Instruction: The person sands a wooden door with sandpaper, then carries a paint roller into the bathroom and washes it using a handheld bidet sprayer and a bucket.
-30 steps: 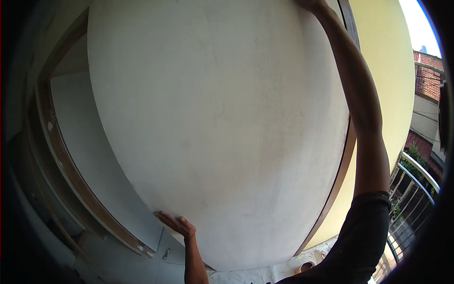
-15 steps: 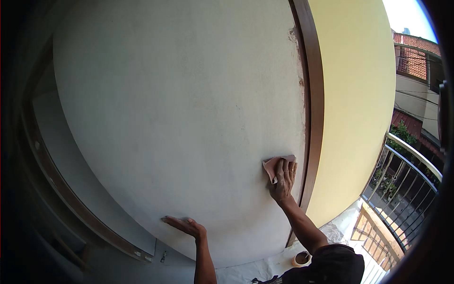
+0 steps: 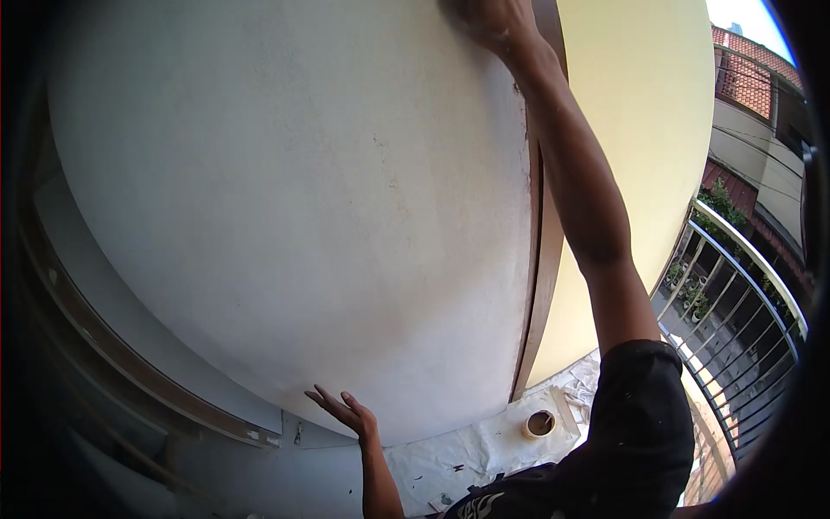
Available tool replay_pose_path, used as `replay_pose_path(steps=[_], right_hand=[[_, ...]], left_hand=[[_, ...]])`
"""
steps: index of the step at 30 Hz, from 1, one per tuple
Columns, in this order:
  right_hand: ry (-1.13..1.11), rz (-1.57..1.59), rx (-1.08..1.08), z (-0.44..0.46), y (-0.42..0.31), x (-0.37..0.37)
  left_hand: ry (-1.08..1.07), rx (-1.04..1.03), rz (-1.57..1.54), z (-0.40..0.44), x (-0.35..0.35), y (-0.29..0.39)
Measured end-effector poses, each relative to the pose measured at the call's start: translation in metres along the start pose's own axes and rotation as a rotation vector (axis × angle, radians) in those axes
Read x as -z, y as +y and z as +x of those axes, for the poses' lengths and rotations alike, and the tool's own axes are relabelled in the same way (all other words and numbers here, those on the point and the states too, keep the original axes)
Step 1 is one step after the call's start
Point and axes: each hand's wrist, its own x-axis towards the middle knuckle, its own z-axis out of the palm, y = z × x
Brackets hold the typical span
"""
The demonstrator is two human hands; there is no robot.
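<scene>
A large off-white panel (image 3: 328, 208) fills most of the view, with a wide shadow across its lower part. My right hand (image 3: 494, 22) is at the top edge of the view, over the upper right of the panel. Its fingers are blurred and cut off, so whether it holds anything does not show. Low on the panel is my left hand (image 3: 347, 413), open with fingers spread and nothing in it. It is near the panel's lower edge; whether it touches cannot be made out. A brown frame strip (image 3: 538, 303) runs down the panel's right side.
A yellow wall (image 3: 644, 104) stands right of the frame. On the whitish floor covering (image 3: 471, 450) sits a small tub (image 3: 539, 424) with brown contents and a stick-like thing in it. A metal railing (image 3: 735, 268) bounds the right side. Brown framing (image 3: 112, 350) curves along the left.
My right hand has swept up from the lower right of the panel to the top edge; the sandpaper under it is out of sight now. My left hand's fingers have spread and lifted.
</scene>
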Motion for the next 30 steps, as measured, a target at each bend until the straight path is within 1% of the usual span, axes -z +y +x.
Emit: replay_pose_path(steps=[1,2,3,4,5,6,7,8,9,10,11,12,13,14,15,16,17,18,19,21,22,24,25,26,27,28,29,30], right_hand=[[0.161,-0.024,-0.008,-0.077,-0.022,0.004],[-0.036,-0.014,-0.162,-0.163,-0.045,0.016],[-0.149,-0.023,-0.269,-0.254,-0.068,0.023],[-0.235,-0.051,-0.347,-0.357,-0.090,0.020],[-0.157,-0.032,-0.372,-0.448,-0.118,0.015],[-0.228,-0.007,-0.470,-0.512,-0.146,0.019],[-0.319,-0.056,-0.512,-0.544,-0.161,0.020],[-0.269,-0.008,-0.595,-0.526,-0.164,0.017],[-0.237,0.046,-0.684,-0.495,-0.171,0.018],[-0.178,0.032,-0.602,-0.444,-0.163,0.015],[-0.104,0.073,-0.597,-0.389,-0.152,0.004],[-0.102,0.021,-0.559,-0.328,-0.141,-0.003],[-0.059,0.044,-0.551,-0.256,-0.131,-0.003],[0.092,0.015,-0.513,-0.197,-0.118,-0.015],[0.175,-0.006,-0.471,-0.140,-0.106,-0.022],[0.274,0.064,-0.474,-0.096,-0.099,-0.029],[0.333,-0.023,-0.451,-0.066,-0.094,-0.042],[0.347,0.032,-0.494,-0.057,-0.098,-0.040],[0.340,0.031,-0.512,-0.077,-0.099,-0.036],[0.121,0.007,-0.460,-0.157,-0.107,-0.014],[0.032,0.001,-0.559,-0.215,-0.119,-0.003],[0.050,-0.002,-0.740,-0.359,-0.148,0.001],[0.037,-0.023,-0.915,-0.426,-0.170,0.009],[0.106,-0.069,-1.113,-0.471,-0.196,0.015],[0.221,-0.064,-1.371,-0.481,-0.212,0.019],[0.359,0.080,-1.785,-0.488,-0.223,0.020],[0.359,0.083,-1.796,-0.493,-0.227,0.013],[0.638,0.326,-1.945,-0.464,-0.216,0.007]], left_hand=[[-0.022,0.068,0.004,-0.013,0.004,-0.004],[-0.046,0.115,-0.010,-0.033,0.012,-0.019],[-0.084,0.169,0.077,-0.052,0.021,-0.032],[-0.097,0.223,0.054,-0.068,0.025,-0.041],[-0.117,0.278,0.045,-0.086,0.039,-0.052],[-0.135,0.274,0.083,-0.106,0.066,-0.072],[-0.191,0.283,0.140,-0.115,0.071,-0.094],[-0.242,0.298,0.192,-0.121,0.075,-0.110],[-0.250,0.296,0.215,-0.129,0.094,-0.119],[-0.245,0.400,0.207,-0.134,0.108,-0.125],[-0.234,0.500,0.192,-0.136,0.114,-0.133],[-0.212,0.512,0.260,-0.145,0.127,-0.153],[-0.217,0.505,0.283,-0.156,0.145,-0.169],[-0.275,0.555,0.373,-0.165,0.153,-0.185],[-0.335,0.603,0.470,-0.175,0.168,-0.202],[-0.376,0.599,0.575,-0.203,0.191,-0.235],[-0.412,0.598,0.670,-0.218,0.204,-0.253],[-0.416,0.591,0.681,-0.211,0.208,-0.249],[-0.448,0.570,0.705,-0.210,0.219,-0.256],[-0.509,0.521,0.744,-0.204,0.228,-0.268],[-0.543,0.492,0.752,-0.197,0.225,-0.269],[-0.610,0.448,0.772,-0.190,0.226,-0.267],[-0.640,0.437,0.779,-0.193,0.227,-0.262],[-0.676,0.431,0.797,-0.199,0.241,-0.255],[-0.712,0.419,0.821,-0.202,0.260,-0.255],[-0.740,0.394,0.837,-0.195,0.269,-0.259],[-0.766,0.374,0.851,-0.191,0.280,-0.262],[-0.792,0.357,0.859,-0.189,0.285,-0.263]])
